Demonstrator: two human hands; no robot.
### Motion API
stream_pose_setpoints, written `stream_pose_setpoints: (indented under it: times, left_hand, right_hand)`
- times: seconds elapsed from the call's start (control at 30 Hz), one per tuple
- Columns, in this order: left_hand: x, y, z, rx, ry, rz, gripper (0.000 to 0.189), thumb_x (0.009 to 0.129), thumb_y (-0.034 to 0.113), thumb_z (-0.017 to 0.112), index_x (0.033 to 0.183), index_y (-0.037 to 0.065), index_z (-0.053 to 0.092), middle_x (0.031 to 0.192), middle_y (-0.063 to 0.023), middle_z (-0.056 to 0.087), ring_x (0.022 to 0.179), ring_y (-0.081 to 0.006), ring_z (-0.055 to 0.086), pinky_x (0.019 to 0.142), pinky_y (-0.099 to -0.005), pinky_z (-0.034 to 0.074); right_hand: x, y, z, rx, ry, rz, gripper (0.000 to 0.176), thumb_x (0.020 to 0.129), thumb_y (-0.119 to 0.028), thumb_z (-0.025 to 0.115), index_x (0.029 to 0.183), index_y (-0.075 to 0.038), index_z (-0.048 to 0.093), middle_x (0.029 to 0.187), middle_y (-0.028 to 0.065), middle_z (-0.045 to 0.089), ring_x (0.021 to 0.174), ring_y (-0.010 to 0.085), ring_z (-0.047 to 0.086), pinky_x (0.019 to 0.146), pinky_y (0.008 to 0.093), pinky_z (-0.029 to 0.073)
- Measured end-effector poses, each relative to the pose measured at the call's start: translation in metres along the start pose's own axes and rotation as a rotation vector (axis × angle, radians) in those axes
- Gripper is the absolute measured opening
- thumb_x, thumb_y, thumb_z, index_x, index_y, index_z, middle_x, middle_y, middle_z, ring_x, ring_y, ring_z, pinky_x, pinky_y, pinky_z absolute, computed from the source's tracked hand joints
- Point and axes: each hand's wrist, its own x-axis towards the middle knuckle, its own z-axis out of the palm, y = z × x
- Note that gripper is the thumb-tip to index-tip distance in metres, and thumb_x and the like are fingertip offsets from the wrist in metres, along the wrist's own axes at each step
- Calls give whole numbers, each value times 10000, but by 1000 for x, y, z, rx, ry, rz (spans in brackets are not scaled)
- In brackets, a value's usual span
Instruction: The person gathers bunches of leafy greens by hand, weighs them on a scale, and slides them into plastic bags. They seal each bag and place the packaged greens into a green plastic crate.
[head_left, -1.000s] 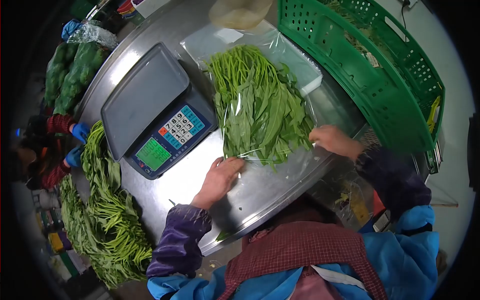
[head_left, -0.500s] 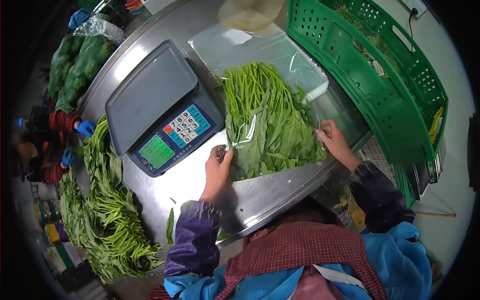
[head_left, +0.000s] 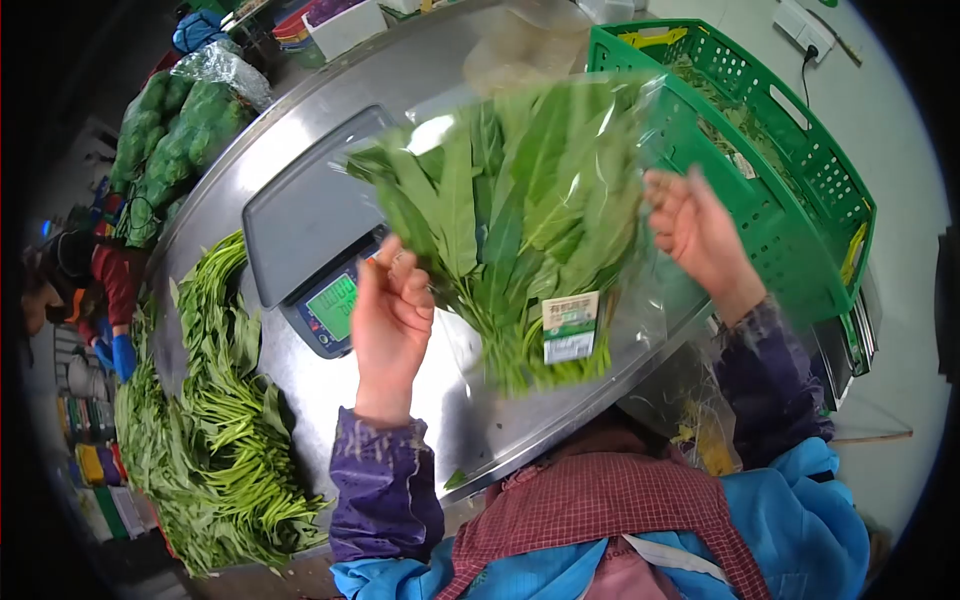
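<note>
A clear plastic bag of leafy greens hangs tilted above the steel table, leaf ends away from me and stems toward me. Near its stem end shows a printed label. My left hand is at the bag's left edge, fingers curled against the film. At the right edge my right hand pinches the clear film; its fingers are slightly blurred. Partly behind the bag and my left hand stands a digital scale with a grey pan.
Loose greens lie heaped along the table's left side. A green crate stands at the right. Beyond the table's left edge are a co-worker's blue-gloved hand and net sacks of green produce. The steel table has a raised rim.
The bag has been lifted off the table and turned over, so leaves now point away and the label shows. Both my hands have risen with it. The co-worker's gloved hand has shifted toward me.
</note>
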Motion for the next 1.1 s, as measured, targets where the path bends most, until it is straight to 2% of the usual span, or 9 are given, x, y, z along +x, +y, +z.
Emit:
stream_pose_setpoints:
  times: [0.07,0.13,0.2,0.37,0.47,0.5,0.53,0.7,1.1]
  left_hand:
    - [-12,-22,-47,688,372,86,383,874,263,513,1164,21,450,1068,-104,534,992,-197,526,821,-289,437]
    - [-37,-48,-102,1169,511,34,565,850,215,564,1305,6,302,1283,-153,390,1167,-225,391,946,-330,331]
    - [-54,-58,-101,976,566,-216,660,849,223,578,1338,-10,201,1264,-196,399,1144,-260,413,928,-340,357]
    - [-51,-78,-100,829,328,-437,603,795,96,636,1291,10,304,1095,-121,512,975,-187,532,797,-294,462]
    - [-50,-82,-94,826,211,-500,608,754,32,645,1269,-43,332,1135,-154,520,1060,-225,490,902,-315,397]
    - [-53,-83,-101,781,212,-523,617,728,14,653,1261,-45,348,1141,-148,522,1068,-228,487,933,-312,375]
    - [-56,-84,-107,782,202,-525,617,728,14,653,1261,-45,348,1141,-148,522,1068,-228,487,933,-312,375]
    - [-55,-79,-91,630,33,-579,595,704,-47,639,1246,-20,394,1179,-113,516,1083,-205,487,946,-308,365]
    - [-36,-83,-57,559,-78,-508,573,695,-92,637,1220,49,453,1110,-61,570,1010,-164,545,891,-290,433]
  right_hand:
    - [-5,40,-30,-677,526,142,426,897,-377,453,1140,-30,480,1038,49,555,848,131,544,715,282,467]
    - [-20,78,-60,-1034,645,318,456,880,-370,494,1159,-11,455,1103,81,522,879,145,537,755,304,456]
    - [-37,112,-68,-838,752,371,476,854,-333,551,1178,-9,421,1132,106,497,903,163,529,782,328,446]
    - [-35,153,-53,-621,587,512,628,794,-204,641,1255,56,303,1168,140,473,945,221,529,728,338,467]
    - [-41,161,-64,-521,474,628,668,750,-46,658,1292,28,276,1205,135,462,972,195,524,703,307,474]
    - [-47,161,-56,-535,417,453,664,735,-4,649,1291,12,286,1194,119,474,976,184,523,704,293,474]
    - [-51,157,-49,-545,360,279,667,720,38,641,1290,-4,296,1183,104,486,980,172,521,705,278,475]
    - [-67,125,-17,-513,415,353,736,651,126,624,1293,-30,302,1198,80,474,1141,186,428,967,319,349]
    - [-77,108,-16,-590,485,193,612,693,83,625,1228,-29,350,1089,69,529,995,163,537,796,263,469]
